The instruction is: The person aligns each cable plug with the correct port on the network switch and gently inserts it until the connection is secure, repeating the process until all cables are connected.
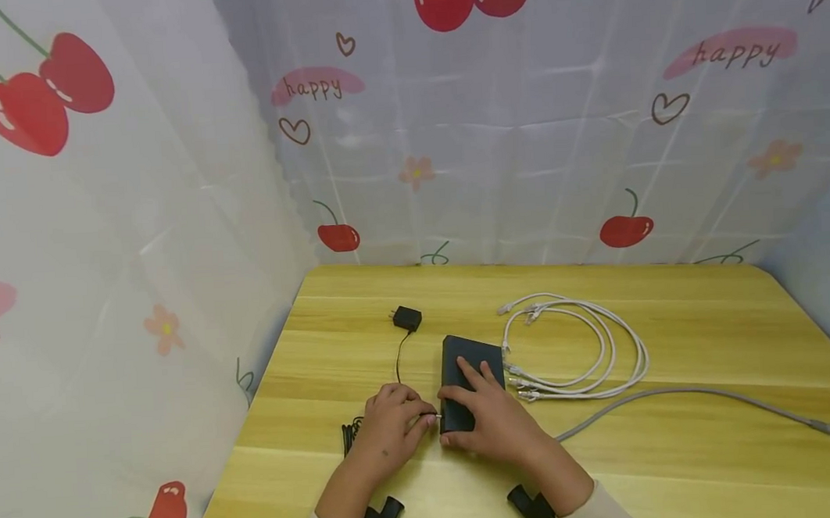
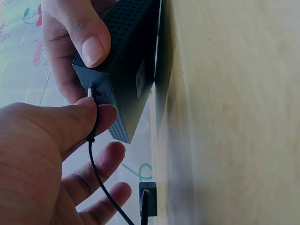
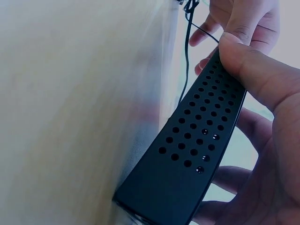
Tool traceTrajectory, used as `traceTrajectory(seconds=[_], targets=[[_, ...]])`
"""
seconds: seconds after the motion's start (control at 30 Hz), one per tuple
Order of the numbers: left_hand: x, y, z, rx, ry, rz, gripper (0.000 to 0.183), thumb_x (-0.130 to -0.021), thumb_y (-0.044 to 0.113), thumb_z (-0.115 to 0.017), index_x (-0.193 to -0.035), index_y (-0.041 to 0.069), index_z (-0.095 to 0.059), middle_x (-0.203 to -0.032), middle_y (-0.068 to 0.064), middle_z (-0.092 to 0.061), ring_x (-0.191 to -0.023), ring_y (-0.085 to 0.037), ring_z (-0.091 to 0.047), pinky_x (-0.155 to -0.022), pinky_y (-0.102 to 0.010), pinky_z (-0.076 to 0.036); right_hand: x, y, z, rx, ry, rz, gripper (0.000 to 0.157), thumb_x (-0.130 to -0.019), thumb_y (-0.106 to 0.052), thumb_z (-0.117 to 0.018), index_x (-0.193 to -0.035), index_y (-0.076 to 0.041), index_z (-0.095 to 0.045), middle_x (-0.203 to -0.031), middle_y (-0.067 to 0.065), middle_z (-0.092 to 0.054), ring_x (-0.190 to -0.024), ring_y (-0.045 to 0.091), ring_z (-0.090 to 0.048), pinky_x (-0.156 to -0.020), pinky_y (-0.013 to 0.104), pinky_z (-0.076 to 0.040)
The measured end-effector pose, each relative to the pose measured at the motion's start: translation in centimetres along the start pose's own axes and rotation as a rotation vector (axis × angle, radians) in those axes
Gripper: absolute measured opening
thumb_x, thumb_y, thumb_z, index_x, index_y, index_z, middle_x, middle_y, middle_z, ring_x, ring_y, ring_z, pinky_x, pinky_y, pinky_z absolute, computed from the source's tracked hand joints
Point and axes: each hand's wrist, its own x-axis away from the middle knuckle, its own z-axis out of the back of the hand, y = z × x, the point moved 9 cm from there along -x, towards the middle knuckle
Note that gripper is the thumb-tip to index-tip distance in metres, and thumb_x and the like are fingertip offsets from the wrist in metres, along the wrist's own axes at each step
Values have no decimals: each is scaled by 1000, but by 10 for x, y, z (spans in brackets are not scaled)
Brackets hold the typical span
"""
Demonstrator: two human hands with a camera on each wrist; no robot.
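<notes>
Lower centre: my left grip (image 1: 393, 424) closely pinches a thin black cable (image 2: 91, 139) by its silver-tipped plug (image 2: 91, 93) at the flat, black, perforated box (image 1: 452, 370), half-encircled by my right grip (image 1: 492, 418); apparent step: insertion; next, a straight push.

"happy" (image 1: 313, 86) twice on the curtain (image 1: 491, 91)

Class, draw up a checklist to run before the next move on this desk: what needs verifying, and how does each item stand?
1. Black box steadied by the right hand: ok.
2. Plug pinched in the left hand: ok.
3. Plug fully in the box: not ok, bare metal shows.
4. Adapter off the mains: ok, it lies on the table.
5. Grey cable, near end free: cannot tell, hidden.
</notes>
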Motion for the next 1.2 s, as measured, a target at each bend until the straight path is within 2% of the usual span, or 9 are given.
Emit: traceTrajectory(seconds=[0.23,0.5,0.7,0.8,0.97,1.2], targets=[[-3,-1,2,-43,31,16,14,-96,40,-64,-102,34,-75,-104,11,-61,-116,-20,-52,-99,-63,-35,-3,-2,1,17,-9,8,62,-78,-56,-79,-133,-32,-63,-163,16,-24,-143,58,-17,-97,71,-38],[-4,0,-1,-48,13,24,14,-95,40,-65,-101,32,-76,-105,11,-60,-116,-19,-53,-100,-62,-36,-3,-7,-3,35,-11,48,62,-78,-57,-78,-132,-30,-63,-162,19,-27,-140,62,-19,-95,72,-39],[0,0,-4,-15,-4,41,12,-93,35,-69,-97,27,-77,-108,8,-58,-120,-25,-49,-99,-61,-37,0,-10,-9,63,-25,63,63,-78,-58,-78,-132,-31,-63,-161,18,-28,-139,63,-21,-89,70,-45],[3,2,-4,-15,6,27,11,-91,34,-71,-94,26,-78,-107,8,-58,-121,-27,-48,-99,-61,-36,2,-12,-12,78,-28,72,63,-77,-59,-78,-132,-31,-64,-160,18,-30,-138,63,-23,-87,69,-47],[3,4,-3,-25,22,-1,9,-91,34,-72,-92,26,-77,-105,11,-57,-118,-22,-48,-99,-60,-37,3,-14,-15,110,-17,68,63,-77,-61,-76,-131,-31,-64,-160,16,-32,-138,61,-26,-85,68,-48],[-2,3,-9,28,-27,-9,10,-91,31,-72,-94,24,-78,-94,15,-54,-114,-19,-50,-98,-58,-37,1,-14,-14,112,-12,56,61,-76,-60,-78,-130,-33,-65,-161,14,-30,-140,60,-25,-82,71,-47]])
